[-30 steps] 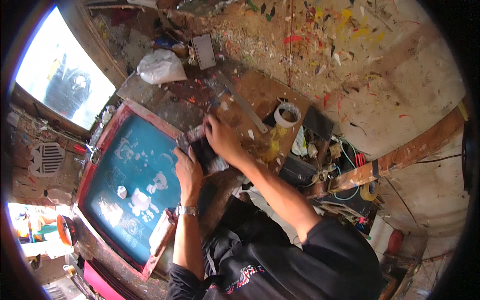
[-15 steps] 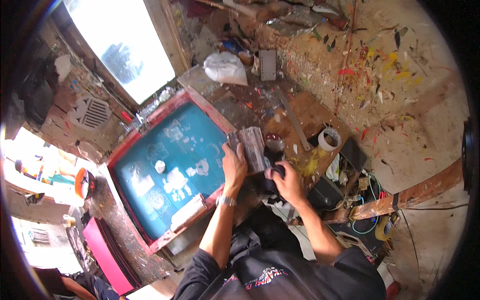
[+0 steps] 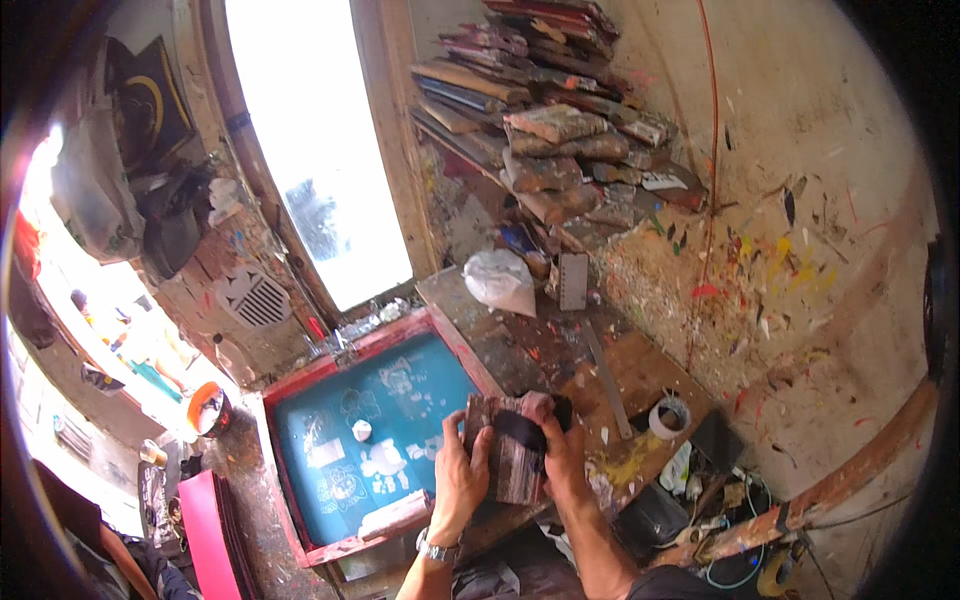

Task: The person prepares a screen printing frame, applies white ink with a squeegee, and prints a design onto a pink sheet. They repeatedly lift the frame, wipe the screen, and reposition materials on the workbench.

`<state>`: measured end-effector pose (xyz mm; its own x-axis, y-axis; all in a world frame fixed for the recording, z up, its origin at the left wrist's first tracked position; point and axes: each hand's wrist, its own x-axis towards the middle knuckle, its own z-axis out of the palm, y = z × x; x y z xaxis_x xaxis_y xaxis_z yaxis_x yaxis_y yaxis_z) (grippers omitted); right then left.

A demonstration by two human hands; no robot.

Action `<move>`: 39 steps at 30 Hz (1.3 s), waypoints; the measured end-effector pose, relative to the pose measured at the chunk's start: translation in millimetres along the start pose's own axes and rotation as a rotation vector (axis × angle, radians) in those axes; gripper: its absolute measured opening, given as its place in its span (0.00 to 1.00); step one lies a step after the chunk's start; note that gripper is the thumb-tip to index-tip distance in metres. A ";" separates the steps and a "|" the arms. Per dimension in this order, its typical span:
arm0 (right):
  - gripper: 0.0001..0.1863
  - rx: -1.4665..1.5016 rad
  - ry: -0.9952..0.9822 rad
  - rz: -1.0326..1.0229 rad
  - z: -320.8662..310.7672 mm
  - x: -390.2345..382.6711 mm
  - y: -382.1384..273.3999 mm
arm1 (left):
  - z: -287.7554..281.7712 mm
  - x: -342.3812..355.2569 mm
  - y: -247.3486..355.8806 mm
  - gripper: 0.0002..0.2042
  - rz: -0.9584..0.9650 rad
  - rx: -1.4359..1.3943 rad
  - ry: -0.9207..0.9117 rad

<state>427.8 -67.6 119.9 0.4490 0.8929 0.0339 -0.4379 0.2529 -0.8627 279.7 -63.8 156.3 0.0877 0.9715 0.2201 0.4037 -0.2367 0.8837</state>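
My left hand (image 3: 462, 485) grips a paint-crusted wooden squeegee (image 3: 515, 482) by its left side, with a metal watch on that wrist. My right hand (image 3: 566, 462) is closed on a dark cloth (image 3: 522, 428), which lies pressed across the squeegee's face. Both hands are above the right edge of a screen-printing frame (image 3: 470, 362) with red, stained wood and teal mesh. On its near edge lies another pale, paint-smeared squeegee (image 3: 396, 515). A small white lump (image 3: 362, 430) sits on the mesh among pale printed shapes.
Right of the frame are a metal ruler (image 3: 608, 380) and a tape roll (image 3: 669, 416). A white plastic bag (image 3: 500, 282) stands behind, below stacked old squeegees (image 3: 560, 125). Far left are an orange-rimmed tub (image 3: 207, 410), pink sheets (image 3: 212, 535) and another person's arm (image 3: 125, 565).
The view has tilted up, revealing the stacked squeegees. My right hand has brought the dark cloth from beside the held squeegee onto its face.
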 end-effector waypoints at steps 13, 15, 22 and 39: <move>0.21 -0.340 -0.204 -0.412 -19.3 35.4 -29.2 | -3.3 21.2 22.8 0.22 0.049 0.005 0.012; 0.22 -0.422 -0.092 -0.385 -11.7 29.2 -24.2 | 10.0 29.9 39.1 0.21 0.047 -0.041 0.080; 0.21 -0.302 -0.196 -0.222 -2.4 6.2 -43.6 | 3.6 59.7 68.5 0.19 0.186 0.058 0.151; 0.07 -0.027 -0.206 -0.146 -53.8 -17.2 -60.8 | 14.2 310.5 290.5 0.17 0.060 -0.667 0.015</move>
<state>488.6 -118.3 144.6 0.3364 0.9054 0.2592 -0.3576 0.3774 -0.8542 437.2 169.3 475.5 0.0781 0.9573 0.2784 -0.2519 -0.2513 0.9346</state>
